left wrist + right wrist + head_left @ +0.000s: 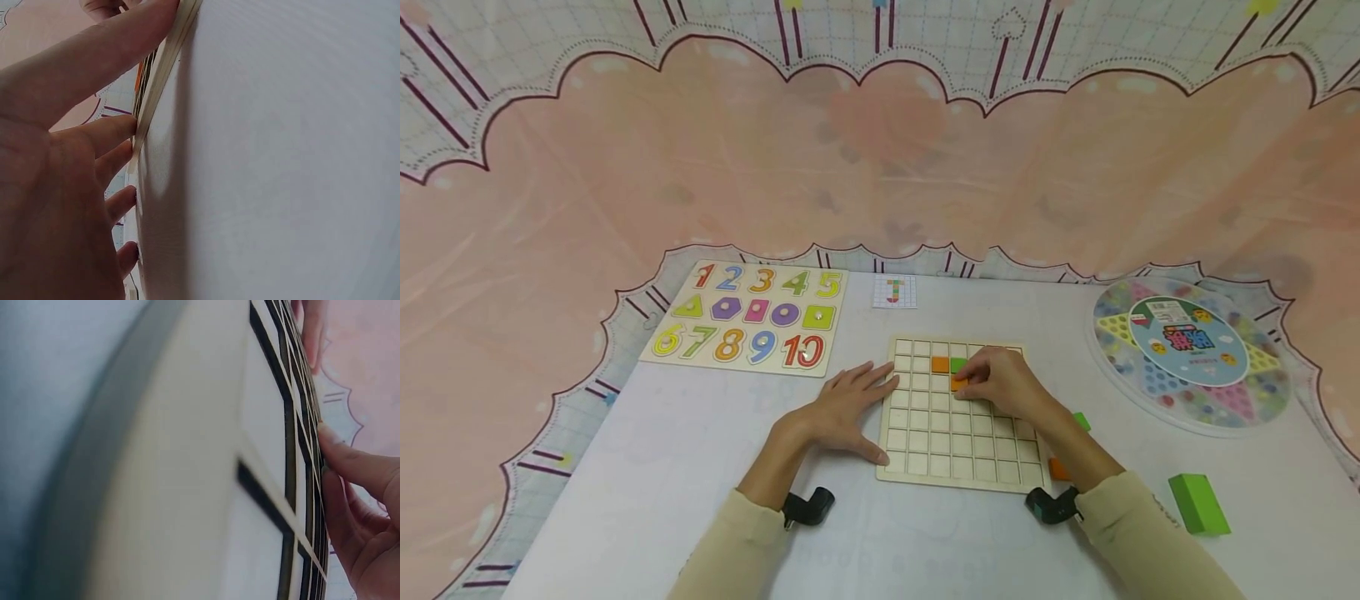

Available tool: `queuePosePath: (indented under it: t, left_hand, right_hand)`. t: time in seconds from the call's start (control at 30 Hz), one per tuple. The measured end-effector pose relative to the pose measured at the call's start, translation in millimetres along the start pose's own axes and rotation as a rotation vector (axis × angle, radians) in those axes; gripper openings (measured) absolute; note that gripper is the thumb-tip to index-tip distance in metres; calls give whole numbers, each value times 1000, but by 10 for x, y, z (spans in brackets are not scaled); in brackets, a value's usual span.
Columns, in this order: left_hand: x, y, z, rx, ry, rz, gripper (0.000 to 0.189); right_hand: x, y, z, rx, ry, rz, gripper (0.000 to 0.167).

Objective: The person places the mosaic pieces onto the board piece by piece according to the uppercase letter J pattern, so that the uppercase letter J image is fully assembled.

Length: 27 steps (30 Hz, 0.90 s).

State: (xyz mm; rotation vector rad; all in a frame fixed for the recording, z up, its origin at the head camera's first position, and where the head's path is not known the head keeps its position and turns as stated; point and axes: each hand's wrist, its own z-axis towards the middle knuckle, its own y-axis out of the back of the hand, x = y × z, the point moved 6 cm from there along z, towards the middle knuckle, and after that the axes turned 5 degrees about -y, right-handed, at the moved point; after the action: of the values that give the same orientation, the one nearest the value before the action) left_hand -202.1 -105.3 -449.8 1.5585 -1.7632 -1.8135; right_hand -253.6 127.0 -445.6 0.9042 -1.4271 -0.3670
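A wooden grid board [917, 463] with square cells lies flat on the white table. My left hand [842, 412] has its fingers spread along the board's left edge, thumb near the lower left corner; the left wrist view shows the thumb [94, 69] against that edge. With thumb and fingertips my right hand [1011, 383] pinches an orange square tile [958, 384] at a cell in the upper part. Directly above that tile is a green tile [957, 365], with another orange tile [940, 364] to its left. The right wrist view shows the right fingertips low at the board surface; the tile is hidden there.
A number-and-shape puzzle board [741, 333] lies at the back left. Behind the grid stands out a small pattern card [894, 292]. A round game box [1187, 342] sits at the right. Green block [1199, 504], green piece [1082, 421] and orange piece [1058, 470] lie near the right forearm.
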Motion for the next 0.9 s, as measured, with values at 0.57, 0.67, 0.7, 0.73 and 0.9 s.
queuePosePath:
  t: [0.57,0.67,0.7,0.73,0.9]
  left_hand:
    - [14,-5,1,-4,-1,15,113]
    - [10,-6,3,-4,-1,16,113]
    - [9,-5,3,-3,-1,16,113]
    - [8,-5,3,-3,0,18,113]
    - [7,-1,7,-2,-1,17,113]
  right_hand:
    - [28,-7,7,-15,9,-20,15]
    - [23,-10,7,-13,5,-19,15]
    - [20,-10,6,-11,6,-20,15]
    - [18,-11,5,-9,6,-19,15]
    - [2,1,-2,11,-4,-4,17]
